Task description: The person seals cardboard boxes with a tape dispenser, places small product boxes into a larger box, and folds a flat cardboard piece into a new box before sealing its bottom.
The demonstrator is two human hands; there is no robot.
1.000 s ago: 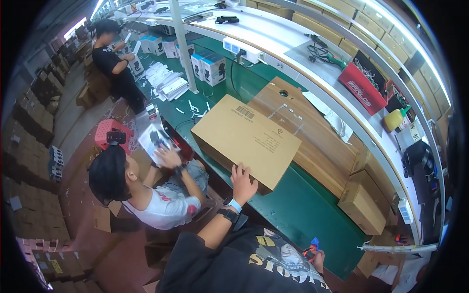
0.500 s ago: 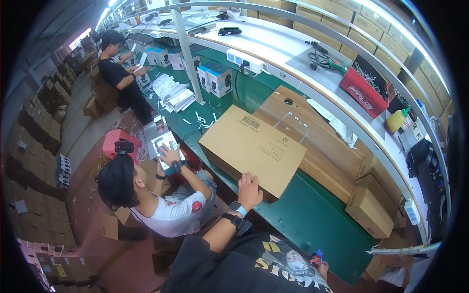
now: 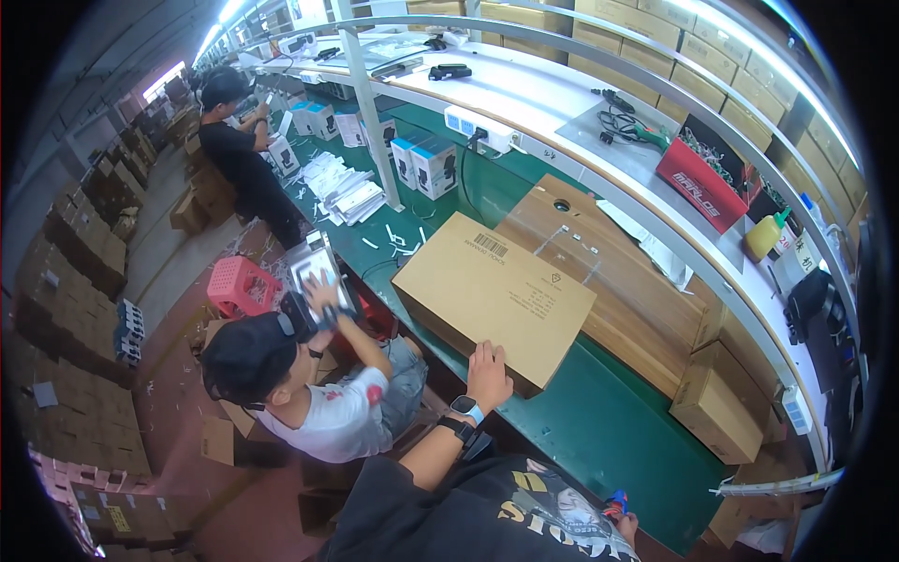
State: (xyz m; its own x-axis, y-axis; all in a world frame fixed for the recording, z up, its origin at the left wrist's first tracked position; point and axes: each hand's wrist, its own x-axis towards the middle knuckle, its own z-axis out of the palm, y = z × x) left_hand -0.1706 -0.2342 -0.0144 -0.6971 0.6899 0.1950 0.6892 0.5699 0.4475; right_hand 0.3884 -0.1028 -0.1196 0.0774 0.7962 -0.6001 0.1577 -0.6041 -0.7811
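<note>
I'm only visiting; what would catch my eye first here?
Probably the large cardboard box in the middle, on the green bench, the left hand touching its near edge. Next, the bright pink stool at left, and the small red-and-blue object in the right hand, lower right.

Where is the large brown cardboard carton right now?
In the head view, the large brown cardboard carton is near the centre, over the green workbench, with the left hand at its near edge and the wood-grain board to its right.
</note>
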